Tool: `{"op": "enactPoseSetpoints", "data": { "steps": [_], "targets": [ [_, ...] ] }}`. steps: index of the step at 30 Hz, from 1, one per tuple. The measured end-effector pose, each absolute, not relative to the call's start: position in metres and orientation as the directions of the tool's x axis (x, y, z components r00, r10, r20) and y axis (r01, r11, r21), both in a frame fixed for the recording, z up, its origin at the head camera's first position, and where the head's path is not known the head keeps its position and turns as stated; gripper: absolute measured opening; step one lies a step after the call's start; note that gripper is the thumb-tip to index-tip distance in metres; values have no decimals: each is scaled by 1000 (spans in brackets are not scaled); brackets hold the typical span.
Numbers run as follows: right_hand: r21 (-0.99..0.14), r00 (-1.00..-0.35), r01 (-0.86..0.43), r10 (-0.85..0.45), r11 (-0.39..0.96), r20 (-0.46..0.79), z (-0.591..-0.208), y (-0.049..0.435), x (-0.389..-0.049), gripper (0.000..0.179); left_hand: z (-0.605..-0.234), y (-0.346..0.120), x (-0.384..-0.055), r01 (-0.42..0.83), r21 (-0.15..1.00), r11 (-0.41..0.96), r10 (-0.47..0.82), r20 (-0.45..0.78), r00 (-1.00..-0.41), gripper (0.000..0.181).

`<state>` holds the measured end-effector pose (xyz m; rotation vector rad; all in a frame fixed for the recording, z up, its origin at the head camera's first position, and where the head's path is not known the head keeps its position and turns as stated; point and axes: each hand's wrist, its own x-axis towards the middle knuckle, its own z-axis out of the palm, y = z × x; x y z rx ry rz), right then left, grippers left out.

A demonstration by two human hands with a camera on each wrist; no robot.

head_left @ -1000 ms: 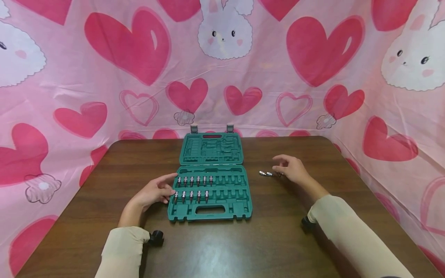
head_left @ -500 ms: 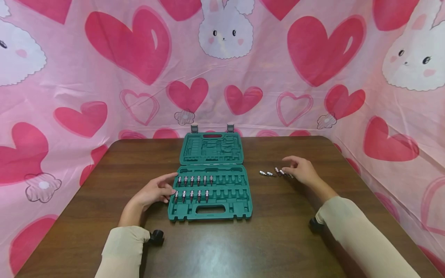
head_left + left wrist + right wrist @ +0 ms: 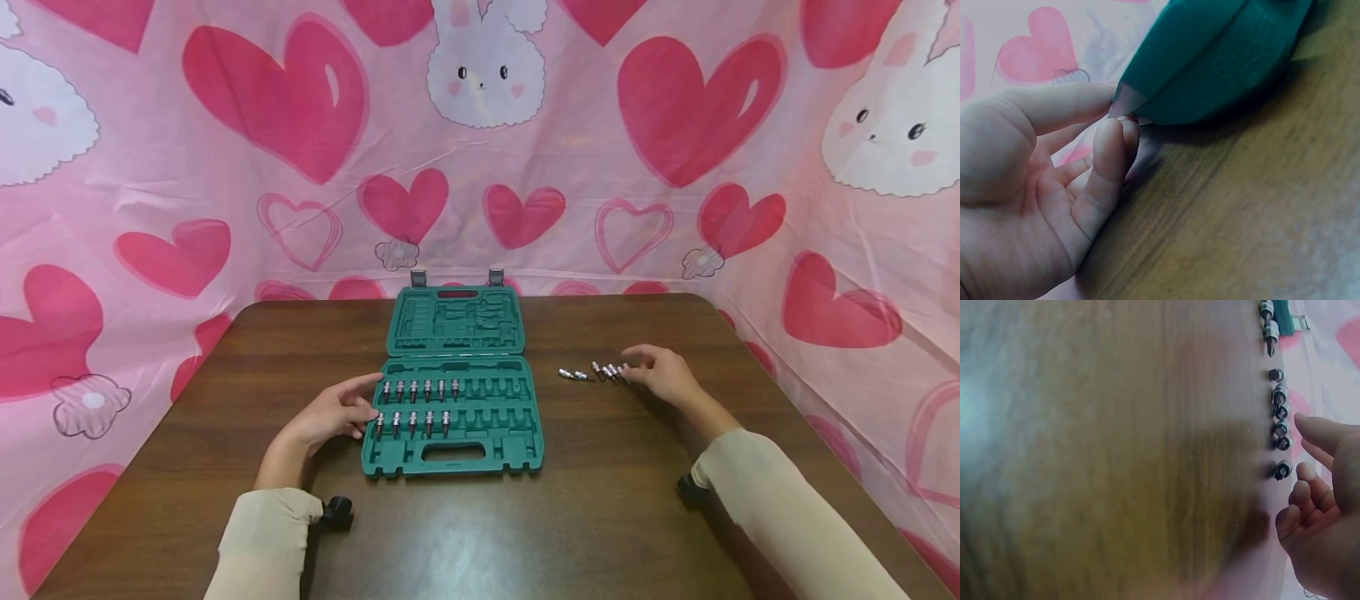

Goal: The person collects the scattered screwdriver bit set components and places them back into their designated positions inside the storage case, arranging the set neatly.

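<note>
An opened green socket-bit case [image 3: 517, 457] lies on the table in the head view. Silver-headed bit sockets [image 3: 413, 392] stand in two rows in its left part. My left hand [image 3: 330, 415] holds the case's left edge, thumb and fingers pinching it; the left wrist view shows these fingers [image 3: 1107, 150] beneath the green edge. Right of the case, several loose bit sockets [image 3: 600, 372] lie in an uneven line. My right hand [image 3: 660, 375] hovers at the right end of that line, fingers loosely bent. In the right wrist view its fingertips are beside the bit sockets [image 3: 1282, 469], gripping none.
The case's lid [image 3: 457, 323] lies folded back, with two latches [image 3: 497, 278] at its far edge. Unfilled slots [image 3: 491, 419] run along the case's right half. A pink heart-patterned cloth [image 3: 465, 225] surrounds the brown table [image 3: 480, 533] at back and sides.
My right hand has moved right along the loose bit sockets, uncovering more of them. The left hand and the case have stayed in place.
</note>
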<state>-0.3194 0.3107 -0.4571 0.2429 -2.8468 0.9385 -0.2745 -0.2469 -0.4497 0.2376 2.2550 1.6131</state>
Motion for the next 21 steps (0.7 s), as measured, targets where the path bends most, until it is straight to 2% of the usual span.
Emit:
{"op": "enactPoseSetpoints", "data": {
  "steps": [21],
  "targets": [
    [-533,-986,-164,-117,830,122,-455,319,-314,24,-450,-246,-274,-85,943,323,333,-197,-922,64]
  ]
}}
